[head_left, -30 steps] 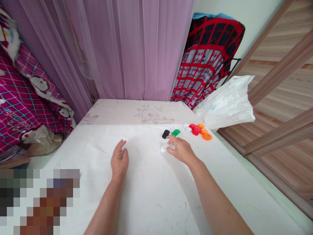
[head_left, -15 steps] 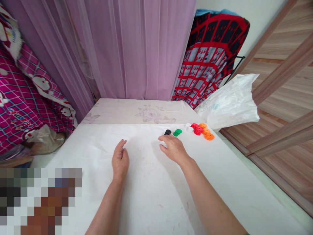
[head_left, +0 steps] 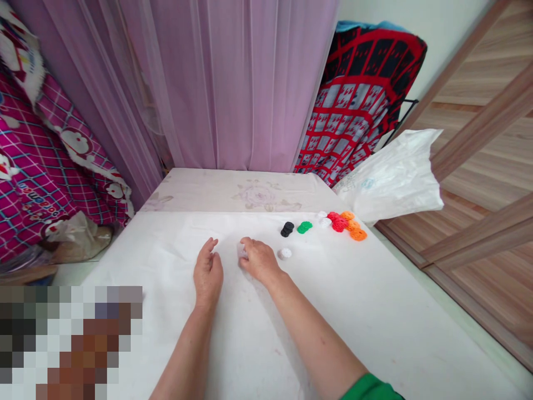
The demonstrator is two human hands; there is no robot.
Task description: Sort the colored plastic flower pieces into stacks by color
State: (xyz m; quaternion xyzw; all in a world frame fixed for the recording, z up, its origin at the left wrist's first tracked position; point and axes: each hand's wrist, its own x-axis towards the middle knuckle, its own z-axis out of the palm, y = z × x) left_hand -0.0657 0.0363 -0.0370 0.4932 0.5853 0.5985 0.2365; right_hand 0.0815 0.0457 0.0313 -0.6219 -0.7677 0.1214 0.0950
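My left hand (head_left: 209,275) rests on its edge on the white cloth, its fingers loosely bent and apart from the thumb, with nothing in it. To its right, my right hand (head_left: 260,261) has its fingers and thumb round a small white crocheted piece (head_left: 241,250), mostly covered by the fingers. Just right of that hand lies another white crocheted piece (head_left: 285,254). Behind it sit black crocheted pieces (head_left: 287,229) and green crocheted pieces (head_left: 305,227). Farther right are white pieces (head_left: 324,220), red pieces (head_left: 337,221) and orange pieces (head_left: 356,230), overlapping in a cluster.
A white cloth (head_left: 175,233) covers most of the table, with a flowered cover (head_left: 200,191) at the far end. A white plastic bag (head_left: 395,178) hangs by the right edge. Purple curtains (head_left: 233,83) stand behind; a wooden wardrobe (head_left: 491,166) is at right.
My right hand has moved left from beside the black pieces and closed round the white piece lying there. A white piece now shows where that hand was. My left hand stays nearly still.
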